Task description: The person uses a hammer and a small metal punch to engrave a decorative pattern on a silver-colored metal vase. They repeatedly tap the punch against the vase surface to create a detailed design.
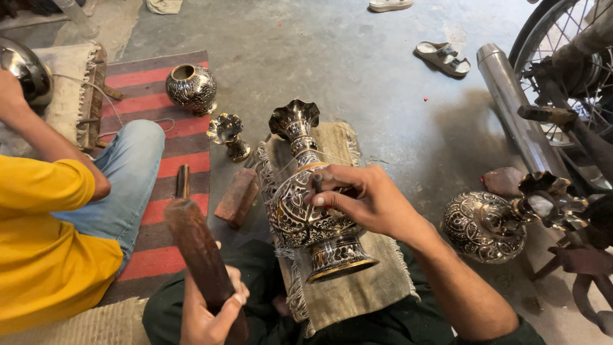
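Engraved brass vase (306, 204) lies tilted on burlap cloth (357, 287) over my lap, long axis running away from me, fluted mouth pointing far, foot toward me. My right hand (361, 198) pinches a small chisel (317, 183) vs. the vase belly. Left hand (207, 313) wrapped round a wooden mallet (198, 249), raised. Open concrete floor (383, 83) ahead; another person's knee (131, 160) close on left, second vase (488, 223) right.

the engraved metal vase (306, 211) lies tilted on a frayed cloth pad, fluted mouth pointing away, flared foot nearest. a thin chisel (317, 183) stands against its belly. a dark wooden mallet (201, 252) is raised upright just left of it.
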{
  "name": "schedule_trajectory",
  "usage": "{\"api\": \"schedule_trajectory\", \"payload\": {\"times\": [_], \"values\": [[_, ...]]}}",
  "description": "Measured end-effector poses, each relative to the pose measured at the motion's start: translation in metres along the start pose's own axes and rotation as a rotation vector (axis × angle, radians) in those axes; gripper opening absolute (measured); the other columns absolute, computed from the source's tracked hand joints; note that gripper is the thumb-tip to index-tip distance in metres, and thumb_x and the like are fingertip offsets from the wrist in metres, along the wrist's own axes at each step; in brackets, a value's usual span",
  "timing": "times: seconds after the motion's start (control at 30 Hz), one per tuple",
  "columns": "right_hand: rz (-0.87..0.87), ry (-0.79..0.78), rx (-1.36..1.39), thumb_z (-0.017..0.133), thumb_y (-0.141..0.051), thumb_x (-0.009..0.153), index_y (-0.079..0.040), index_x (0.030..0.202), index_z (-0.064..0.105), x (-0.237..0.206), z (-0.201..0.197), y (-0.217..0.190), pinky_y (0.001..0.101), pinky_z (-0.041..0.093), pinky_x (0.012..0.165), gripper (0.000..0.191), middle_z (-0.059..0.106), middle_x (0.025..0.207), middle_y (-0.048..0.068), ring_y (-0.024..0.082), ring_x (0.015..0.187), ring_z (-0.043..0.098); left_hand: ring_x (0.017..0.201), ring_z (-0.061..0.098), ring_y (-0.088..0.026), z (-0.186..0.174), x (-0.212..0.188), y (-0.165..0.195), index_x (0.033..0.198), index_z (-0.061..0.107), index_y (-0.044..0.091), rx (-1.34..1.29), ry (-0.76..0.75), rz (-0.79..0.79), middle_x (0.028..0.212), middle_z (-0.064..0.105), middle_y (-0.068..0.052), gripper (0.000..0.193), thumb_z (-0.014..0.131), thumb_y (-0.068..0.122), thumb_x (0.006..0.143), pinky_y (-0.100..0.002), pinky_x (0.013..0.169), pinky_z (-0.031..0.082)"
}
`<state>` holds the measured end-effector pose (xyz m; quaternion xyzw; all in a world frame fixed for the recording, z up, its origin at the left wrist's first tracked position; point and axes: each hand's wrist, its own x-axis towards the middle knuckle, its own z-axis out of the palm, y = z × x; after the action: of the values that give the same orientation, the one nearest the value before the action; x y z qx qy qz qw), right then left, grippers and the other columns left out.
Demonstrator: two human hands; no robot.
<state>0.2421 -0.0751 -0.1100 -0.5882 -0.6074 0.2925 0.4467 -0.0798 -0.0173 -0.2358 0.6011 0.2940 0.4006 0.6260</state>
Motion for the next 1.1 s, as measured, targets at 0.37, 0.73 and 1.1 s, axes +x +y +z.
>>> {"api": "schedule_trajectory", "payload": {"times": [0.37, 0.73, 1.1], "values": [[-0.080, 0.075, -0.051, 0.078, -0.021, 0.090, -0.009, 0.104, 0.074, 0.002, 0.004, 0.007, 0.0265, 0.057, 0.061, 0.019, 0.077, 0.085, -0.001, 0.005, 0.074, 0.069, 0.110, 0.066, -0.042, 0.014, 0.057, 0.105, 0.145, 0.042, 0.007, 0.854, -0.129, 0.257, 0.119, 0.068, -0.026, 0.078, 0.070, 0.003, 0.072, -0.047, 0.089, 0.053], [-0.115, 0.103, -0.100, 0.081, -0.020, 0.089, -0.009, 0.100, 0.074, 0.002, 0.004, 0.013, 0.0265, 0.051, 0.054, 0.017, 0.075, 0.079, -0.002, 0.006, 0.064, 0.064, 0.081, 0.067, -0.033, 0.036, 0.090, 0.158, 0.156, 0.043, 0.023, 1.051, -0.170, 0.149, 0.123, 0.068, -0.009, 0.086, 0.073, 0.011, 0.076, -0.046, 0.071, 0.057], [-0.130, 0.071, -0.094, 0.081, -0.019, 0.088, -0.016, 0.108, 0.078, 0.003, 0.003, 0.024, 0.0240, 0.045, 0.047, 0.021, 0.079, 0.080, -0.005, 0.004, 0.056, 0.063, 0.095, 0.064, -0.036, 0.052, 0.091, 0.169, 0.145, 0.047, 0.020, 1.325, -0.202, 0.500, 0.098, 0.063, -0.012, 0.081, 0.074, 0.007, 0.070, -0.050, 0.081, 0.049]]}}
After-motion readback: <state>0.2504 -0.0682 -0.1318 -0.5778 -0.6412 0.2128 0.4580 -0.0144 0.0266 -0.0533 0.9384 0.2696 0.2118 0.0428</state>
